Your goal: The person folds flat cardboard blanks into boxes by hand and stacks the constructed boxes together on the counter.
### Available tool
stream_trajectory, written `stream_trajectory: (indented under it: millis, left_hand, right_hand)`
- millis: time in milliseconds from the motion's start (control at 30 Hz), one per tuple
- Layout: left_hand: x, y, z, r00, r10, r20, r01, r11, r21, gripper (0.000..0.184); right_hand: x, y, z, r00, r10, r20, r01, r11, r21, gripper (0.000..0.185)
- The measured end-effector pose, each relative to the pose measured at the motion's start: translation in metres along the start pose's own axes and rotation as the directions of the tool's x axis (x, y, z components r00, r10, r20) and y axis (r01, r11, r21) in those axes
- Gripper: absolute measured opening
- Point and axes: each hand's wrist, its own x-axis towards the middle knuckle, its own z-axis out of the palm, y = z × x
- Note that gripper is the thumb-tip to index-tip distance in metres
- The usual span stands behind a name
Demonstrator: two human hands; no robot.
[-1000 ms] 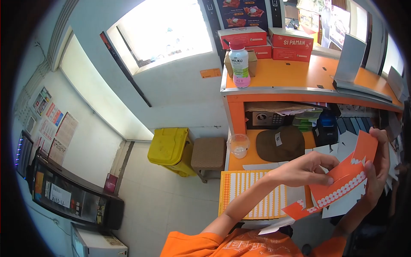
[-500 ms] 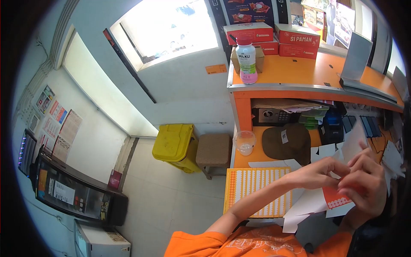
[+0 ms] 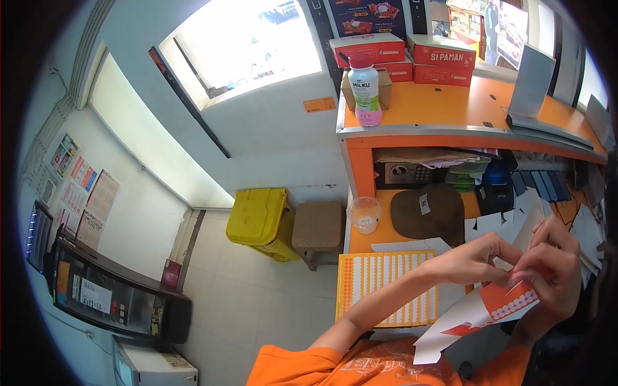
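Observation:
My left hand [image 3: 475,258] and my right hand [image 3: 548,265] meet at the right side of the desk, with fingers pinched closed. Between them they grip a red-and-white cardboard sheet [image 3: 458,318]. It is partly folded, with white circles along one red edge, and a white flap hangs down toward my lap. The fingers hide its upper middle part. Beneath my left forearm lies a stack of yellow sheets [image 3: 370,283] with rows of white and orange shapes. White papers [image 3: 499,222] lie behind my hands.
Behind the stack are a clear plastic cup [image 3: 365,215] and a brown cap [image 3: 421,215]. The raised orange counter [image 3: 444,106] holds a Milku bottle [image 3: 366,93] and red boxes [image 3: 443,61]. A stool [image 3: 317,226] and a yellow bin [image 3: 257,219] stand left of the desk.
The cardboard sheet has turned, so more of its red printed side shows and its white flap reaches lower left. My hands stay close together. The view has shifted slightly.

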Motion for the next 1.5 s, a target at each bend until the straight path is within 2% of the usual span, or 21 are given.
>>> stream_trajectory:
  millis: [100,200,233,333,367,467,500,600,667,700,733,767,833,900,1000,1133,1167,1267,1367,1400,1500]
  left_hand:
    - [-0.005,0.009,0.004,0.998,-0.058,0.027,0.059,0.998,-0.023,0.031]
    - [-0.008,0.024,0.010,1.000,0.003,0.001,-0.003,0.993,-0.115,0.029]
    - [-0.010,0.027,0.009,1.000,-0.030,-0.001,0.030,0.991,-0.129,0.029]
    - [-0.014,0.028,0.007,0.996,-0.083,0.016,0.085,0.988,-0.129,0.028]
    - [-0.013,0.022,0.006,0.997,-0.070,0.031,0.073,0.993,-0.098,0.027]
    - [-0.012,0.021,0.004,0.994,-0.082,0.067,0.083,0.997,-0.007,0.026]
    - [-0.012,0.022,0.004,0.992,-0.100,0.082,0.099,0.995,0.021,0.026]
    - [-0.019,0.040,0.002,0.989,-0.139,0.051,0.136,0.989,0.050,0.030]
    - [-0.024,0.040,0.010,0.970,0.052,-0.237,-0.062,0.997,-0.036,0.035]
    - [-0.026,0.039,0.006,0.961,0.099,-0.256,-0.125,0.988,-0.085,0.040]
    - [-0.027,0.036,0.006,0.911,0.204,-0.357,-0.218,0.976,0.003,0.040]
    - [-0.028,0.035,0.004,0.882,0.214,-0.419,-0.248,0.968,-0.027,0.040]
    - [-0.031,0.039,-0.001,0.816,0.253,-0.519,-0.316,0.948,-0.034,0.041]
    - [-0.034,0.042,-0.003,0.740,0.316,-0.594,-0.388,0.922,0.008,0.043]
    - [-0.036,0.045,-0.006,0.683,0.262,-0.682,-0.457,0.881,-0.119,0.046]
    - [-0.035,0.043,-0.006,0.697,0.248,-0.673,-0.569,0.763,-0.308,0.046]
    - [-0.035,0.043,-0.006,0.715,0.239,-0.657,-0.535,0.792,-0.294,0.042]
    - [-0.040,0.037,-0.008,0.758,0.229,-0.611,-0.422,0.887,-0.191,0.036]
    - [-0.038,0.033,-0.006,0.755,0.297,-0.584,-0.350,0.937,0.025,0.031]
    - [-0.036,0.034,-0.005,0.751,0.292,-0.592,-0.360,0.933,0.004,0.031]
    - [-0.034,0.028,-0.009,0.741,0.294,-0.603,-0.401,0.915,-0.047,0.029]
  right_hand:
    - [-0.001,0.006,0.001,0.987,-0.150,0.052,0.148,0.988,0.053,0.024]
    - [0.002,0.002,0.001,0.997,-0.064,-0.052,0.070,0.989,0.128,0.027]
    - [0.006,-0.004,0.003,0.979,0.030,-0.200,-0.019,0.998,0.059,0.029]
    - [0.006,-0.006,0.005,0.974,0.207,-0.090,-0.187,0.964,0.188,0.030]
    - [0.002,-0.001,0.001,0.991,0.129,0.039,-0.134,0.976,0.172,0.030]
    - [0.000,0.007,0.001,0.996,-0.055,0.074,0.046,0.992,0.120,0.030]
    - [0.001,0.005,-0.003,0.984,-0.074,0.162,0.049,0.987,0.151,0.032]
    - [-0.002,-0.002,0.002,0.981,-0.137,-0.138,0.126,0.988,-0.088,0.034]
    - [-0.010,0.000,0.007,0.916,-0.177,-0.359,0.076,0.958,-0.277,0.036]
    - [-0.017,0.006,0.010,0.875,-0.244,-0.417,0.098,0.935,-0.340,0.037]
    - [-0.022,0.009,0.014,0.826,-0.315,-0.468,0.117,0.907,-0.404,0.039]
    - [-0.021,0.004,0.021,0.862,-0.382,-0.332,0.242,0.887,-0.393,0.040]
    - [-0.008,-0.024,0.038,0.949,-0.310,-0.052,0.293,0.932,-0.211,0.039]
    - [-0.010,-0.016,0.069,0.939,-0.341,-0.051,0.312,0.903,-0.295,0.038]
    - [-0.005,-0.007,0.083,0.921,-0.379,-0.090,0.332,0.884,-0.329,0.036]
    - [0.001,0.005,0.084,0.858,-0.482,-0.179,0.388,0.836,-0.389,0.031]
    - [0.002,0.006,0.083,0.838,-0.510,-0.193,0.402,0.817,-0.413,0.029]
    - [0.002,0.007,0.089,0.826,-0.423,-0.373,0.248,0.866,-0.434,0.027]
    - [0.000,0.015,0.091,0.805,-0.440,-0.398,0.195,0.830,-0.522,0.035]
    - [0.000,0.017,0.092,0.799,-0.451,-0.397,0.184,0.813,-0.553,0.036]
    - [-0.002,0.016,0.085,0.854,-0.422,-0.305,0.321,0.888,-0.329,0.038]
